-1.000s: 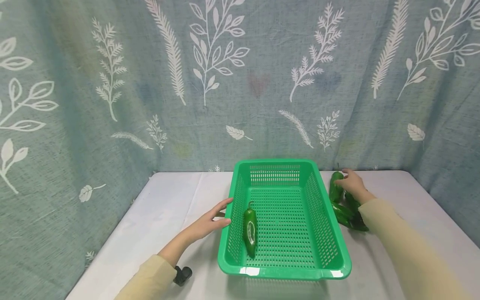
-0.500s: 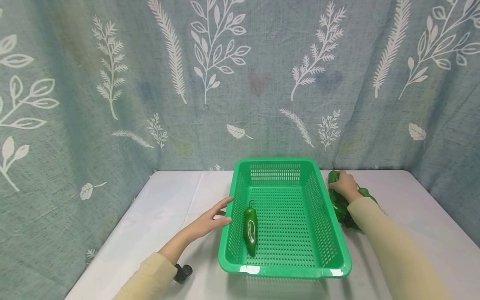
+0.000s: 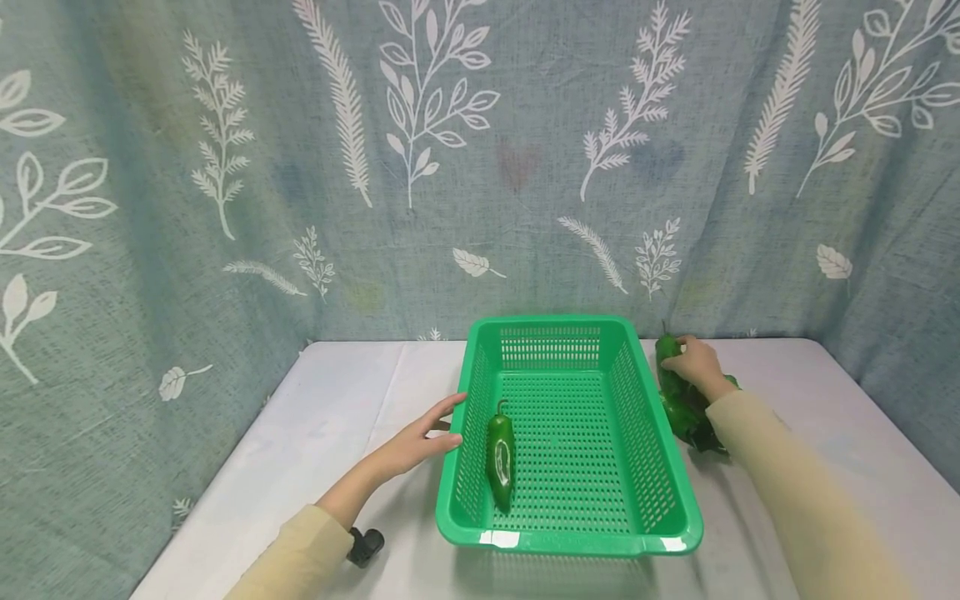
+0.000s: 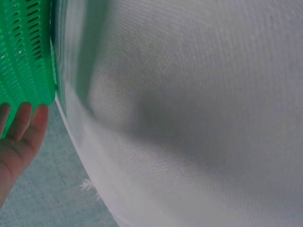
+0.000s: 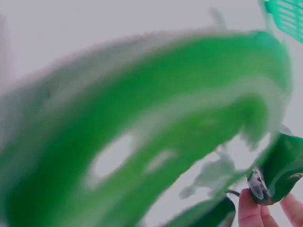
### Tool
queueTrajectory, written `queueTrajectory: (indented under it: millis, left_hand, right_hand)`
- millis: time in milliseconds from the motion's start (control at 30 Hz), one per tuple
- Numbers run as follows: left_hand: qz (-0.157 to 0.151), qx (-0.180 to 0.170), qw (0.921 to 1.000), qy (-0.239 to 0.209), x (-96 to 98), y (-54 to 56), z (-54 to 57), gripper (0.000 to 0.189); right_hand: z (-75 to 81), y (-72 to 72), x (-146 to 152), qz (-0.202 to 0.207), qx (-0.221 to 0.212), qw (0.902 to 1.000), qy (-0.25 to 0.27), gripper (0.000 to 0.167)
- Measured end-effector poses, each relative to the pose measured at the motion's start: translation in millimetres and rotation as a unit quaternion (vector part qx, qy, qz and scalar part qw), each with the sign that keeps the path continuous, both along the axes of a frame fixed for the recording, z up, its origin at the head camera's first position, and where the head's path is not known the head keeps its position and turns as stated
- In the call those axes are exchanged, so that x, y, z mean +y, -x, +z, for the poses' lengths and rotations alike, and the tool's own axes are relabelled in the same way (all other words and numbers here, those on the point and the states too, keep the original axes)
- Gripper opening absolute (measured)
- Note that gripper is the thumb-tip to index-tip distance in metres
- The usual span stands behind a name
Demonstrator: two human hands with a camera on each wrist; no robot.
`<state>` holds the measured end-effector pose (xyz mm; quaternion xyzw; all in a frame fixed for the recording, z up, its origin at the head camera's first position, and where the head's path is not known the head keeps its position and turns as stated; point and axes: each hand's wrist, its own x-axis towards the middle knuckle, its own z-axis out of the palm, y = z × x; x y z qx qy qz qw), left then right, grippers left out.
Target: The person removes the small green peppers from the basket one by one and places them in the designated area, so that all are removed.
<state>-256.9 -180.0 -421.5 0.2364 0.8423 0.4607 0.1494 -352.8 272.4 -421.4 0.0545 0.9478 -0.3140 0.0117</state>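
My left hand [image 3: 412, 442] touches the left rim of the green plastic basket [image 3: 570, 543], fingers extended; in the left wrist view its fingertips [image 4: 40, 116] meet the basket wall. Past the basket's right side, my right hand [image 3: 699, 367] pinches a green chili pepper [image 3: 666, 346] near its stem end. In the right wrist view that pepper [image 5: 284, 165] sits between fingers and thumb, while another, blurred pepper [image 5: 156, 104] fills the foreground. Several more peppers [image 3: 678, 417] lie below the right hand, partly covered by the hand and sleeve. One pepper [image 3: 500, 458] lies inside the basket along its left wall.
A white-covered table [image 3: 352, 375] bears everything. A small black object [image 3: 366, 546] shows beside the left wrist. A leaf-patterned grey-green curtain [image 3: 525, 233] hangs behind the table and along its sides.
My right hand has closed on the pepper and shifted it slightly left and away from me. The peppers under it have moved a little. The left hand and basket have stayed put.
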Motion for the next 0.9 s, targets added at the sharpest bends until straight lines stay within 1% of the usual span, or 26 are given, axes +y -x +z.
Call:
queueTrajectory:
  millis: [233,400,500,633,900]
  left_hand:
    - [0.000,-0.002,1.0000,-0.002,0.3,-1.3,0.6,0.066]
    - [-0.001,-0.006,0.9999,-0.010,1.0,0.0,0.1,0.066]
    - [0.003,-0.008,0.9999,-0.007,1.0,0.4,0.5,0.066]
    - [0.006,-0.008,0.9999,-0.006,1.1,0.8,0.7,0.065]
    - [0.005,-0.010,0.9999,-0.007,1.1,0.5,0.5,0.065]
  right_hand:
    - [16.6,-9.2,12.1,0.006,0.000,0.9993,0.036,0.064]
    - [27.0,-20.0,24.4,0.012,0.006,0.9977,0.066,0.068]
    - [32.1,-27.5,31.1,0.019,0.002,0.9965,0.082,0.071]
    - [36.7,-36.5,37.1,0.017,-0.001,0.9961,0.087,0.074]
    - [39.6,-50.3,45.2,0.013,-0.001,0.9950,0.099,0.077]
